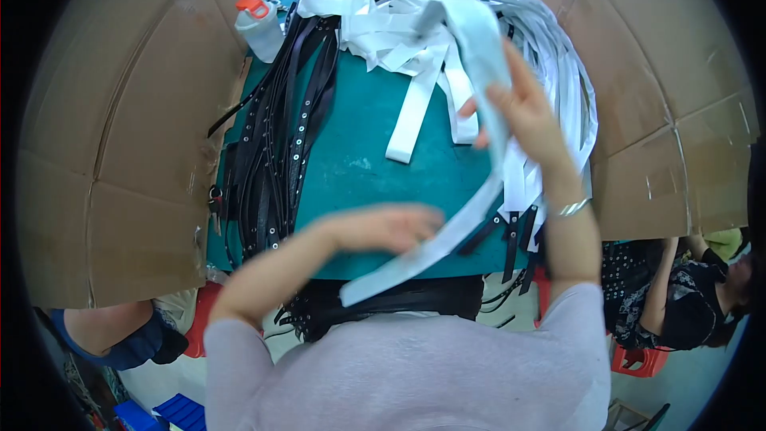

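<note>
My right hand is raised on the right side of the table, its fingers closed around a long white strip. From this grip the strip bends down and left, its loose end hanging over the table's near edge. My left hand is lower, close to the strip's lower half; its fingers are smeared by motion, so I cannot tell if they touch it. Beyond my hands lies a loose heap of white strips. Black belts with metal eyelets are spread along the left side.
A bundle of pale-wrapped belts with black ends lies at the right. A clear bottle with an orange lid stands far left. Cardboard walls flank the green table. Black material lies across my lap. Other people sit on both sides.
</note>
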The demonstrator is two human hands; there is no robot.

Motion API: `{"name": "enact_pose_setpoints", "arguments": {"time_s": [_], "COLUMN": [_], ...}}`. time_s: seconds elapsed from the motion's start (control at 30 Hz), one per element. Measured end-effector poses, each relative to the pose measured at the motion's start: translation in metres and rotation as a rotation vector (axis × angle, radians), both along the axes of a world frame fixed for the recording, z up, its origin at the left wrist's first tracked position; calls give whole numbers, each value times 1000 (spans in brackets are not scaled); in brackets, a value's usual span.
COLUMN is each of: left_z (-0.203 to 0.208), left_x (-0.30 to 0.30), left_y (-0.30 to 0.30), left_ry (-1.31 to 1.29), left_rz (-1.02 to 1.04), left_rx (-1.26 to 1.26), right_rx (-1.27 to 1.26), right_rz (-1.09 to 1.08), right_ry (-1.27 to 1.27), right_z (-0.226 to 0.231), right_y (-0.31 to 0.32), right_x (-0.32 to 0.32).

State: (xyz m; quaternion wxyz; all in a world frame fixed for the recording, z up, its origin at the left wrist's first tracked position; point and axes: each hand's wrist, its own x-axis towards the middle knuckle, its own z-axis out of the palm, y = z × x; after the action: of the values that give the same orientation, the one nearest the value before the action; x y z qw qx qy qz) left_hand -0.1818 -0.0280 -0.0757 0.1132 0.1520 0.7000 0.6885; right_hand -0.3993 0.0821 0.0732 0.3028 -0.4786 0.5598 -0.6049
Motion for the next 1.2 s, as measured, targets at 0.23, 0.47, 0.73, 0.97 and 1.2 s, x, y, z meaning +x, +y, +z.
{"name": "enact_pose_setpoints", "arguments": {"time_s": [0.23, 0.47, 0.73, 0.97, 1.2], "left_z": [33, -24, -2, 24, 30], "left_x": [-54, -84, -1, 129, 165], "left_y": [87, -44, -11, 40, 1], "left_ry": [-5, -164, -26, -63, -270], "left_rz": [310, 1234, 1330, 1081, 1273], "left_rx": [9, -945, -215, -482, 737], "right_rx": [123, -44, 510, 335, 298], "right_rz": [-373, -711, -401, -111, 648], "right_ry": [679, 970, -140, -687, -247], "right_z": [131, 43, -155, -139, -119], "right_y": [-25, -68, -74, -83, -29], "right_x": [-222, -179, 14, 64, 198]}}
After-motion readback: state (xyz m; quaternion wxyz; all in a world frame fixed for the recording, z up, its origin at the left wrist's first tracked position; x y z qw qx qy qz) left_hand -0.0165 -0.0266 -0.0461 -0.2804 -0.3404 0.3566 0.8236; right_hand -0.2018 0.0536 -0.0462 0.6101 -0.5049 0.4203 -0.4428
